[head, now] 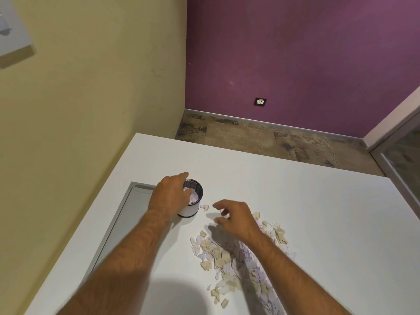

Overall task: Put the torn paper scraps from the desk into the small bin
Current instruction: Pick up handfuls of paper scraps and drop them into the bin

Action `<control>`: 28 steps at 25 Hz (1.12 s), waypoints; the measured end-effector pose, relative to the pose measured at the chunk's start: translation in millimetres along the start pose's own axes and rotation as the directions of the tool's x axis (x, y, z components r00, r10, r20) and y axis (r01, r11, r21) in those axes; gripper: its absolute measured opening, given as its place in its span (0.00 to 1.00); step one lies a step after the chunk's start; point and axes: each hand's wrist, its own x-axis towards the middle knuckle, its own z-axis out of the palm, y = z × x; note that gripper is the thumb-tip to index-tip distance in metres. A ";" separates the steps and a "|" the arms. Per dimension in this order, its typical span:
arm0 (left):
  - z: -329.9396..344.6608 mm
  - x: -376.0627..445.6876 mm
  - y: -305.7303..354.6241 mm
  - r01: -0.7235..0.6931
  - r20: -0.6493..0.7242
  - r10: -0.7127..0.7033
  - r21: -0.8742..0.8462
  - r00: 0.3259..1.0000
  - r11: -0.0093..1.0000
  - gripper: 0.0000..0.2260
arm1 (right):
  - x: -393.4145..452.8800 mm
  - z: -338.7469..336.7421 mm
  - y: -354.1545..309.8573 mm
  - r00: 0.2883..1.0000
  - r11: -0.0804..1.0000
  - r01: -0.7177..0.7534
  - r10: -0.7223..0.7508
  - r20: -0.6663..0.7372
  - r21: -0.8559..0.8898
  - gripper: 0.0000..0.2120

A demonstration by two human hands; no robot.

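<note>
Scraps lie toward the person from the right hand; bin just to its left.

The left hand (171,196) covers the small white round bin (190,209), fingers curled at crumpled paper inside. The right hand (234,218), fingers loosely hooked, holding nothing I can see, hovers over the heap of cream and lilac torn scraps (223,258) on the white desk (318,212).

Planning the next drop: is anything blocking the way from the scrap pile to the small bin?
Only the left hand, over the small round bin's mouth; the white desk between the torn paper scraps and bin is bare.
</note>
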 end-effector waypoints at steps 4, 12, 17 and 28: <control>14.6 -39.4 2.1 -0.413 -0.071 0.409 -0.051 0.910 0.909 0.14 | -50.2 12.5 2.0 0.997 0.971 0.009 0.009 0.077 -0.239 0.22; 82.5 -95.5 -7.4 -0.253 0.514 0.058 0.319 0.856 0.913 0.36 | -121.7 79.4 15.9 0.971 0.874 0.010 0.108 0.213 -0.486 0.34; 97.6 -107.5 -10.4 -0.258 0.439 0.099 0.318 0.893 0.912 0.21 | -113.8 84.9 31.9 0.976 0.896 0.031 0.069 0.208 -0.443 0.34; 99.0 -119.4 -22.0 0.028 0.293 -0.030 0.009 0.956 1.000 0.08 | -105.1 82.4 43.8 0.994 0.940 0.109 -0.100 0.043 -0.324 0.16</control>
